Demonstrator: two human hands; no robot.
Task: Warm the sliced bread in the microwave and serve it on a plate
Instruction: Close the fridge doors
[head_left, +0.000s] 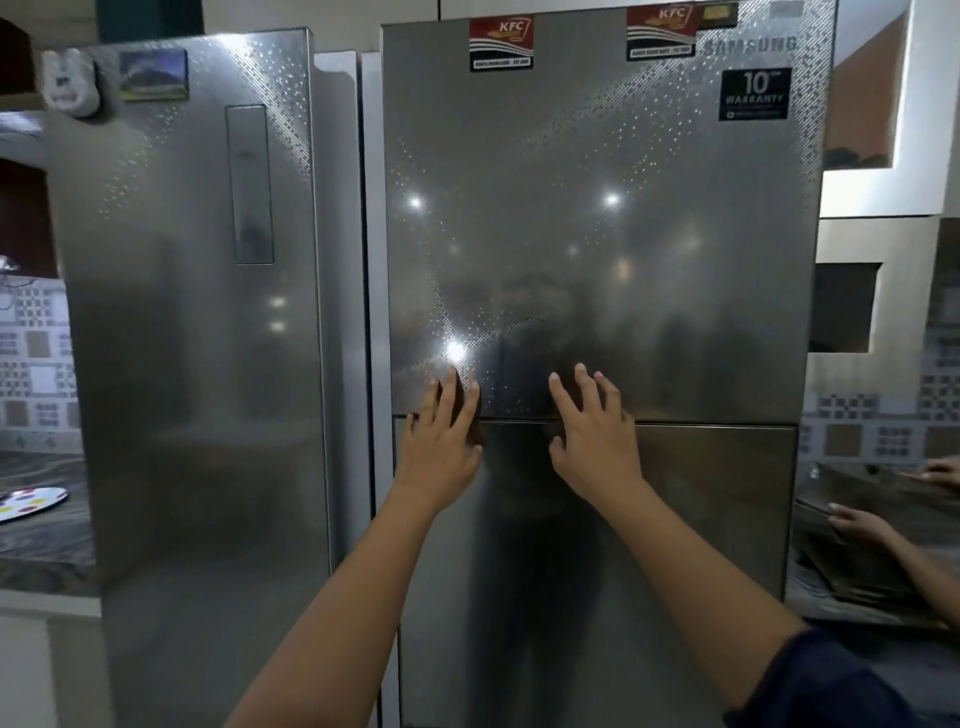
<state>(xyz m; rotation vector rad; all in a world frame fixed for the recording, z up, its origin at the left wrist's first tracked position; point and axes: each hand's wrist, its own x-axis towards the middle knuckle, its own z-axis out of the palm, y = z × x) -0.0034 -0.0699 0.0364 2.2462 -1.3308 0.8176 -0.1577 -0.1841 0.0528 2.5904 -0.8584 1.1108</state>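
A tall silver fridge fills the view. Its right door (597, 234) stands slightly proud of the left door (197, 312), with a white edge showing between them. My left hand (441, 431) and my right hand (592, 426) lie flat with spread fingers on the right door, at the seam above its lower panel (701, 519). Neither hand holds anything. A white plate with coloured dots (31, 503) lies on the counter at the far left. No bread and no microwave are in sight.
A dark marbled counter (47, 551) runs to the left of the fridge. At the right edge another person's hands (857, 525) rest on a dark object on a counter. Magnets and stickers dot the fridge top.
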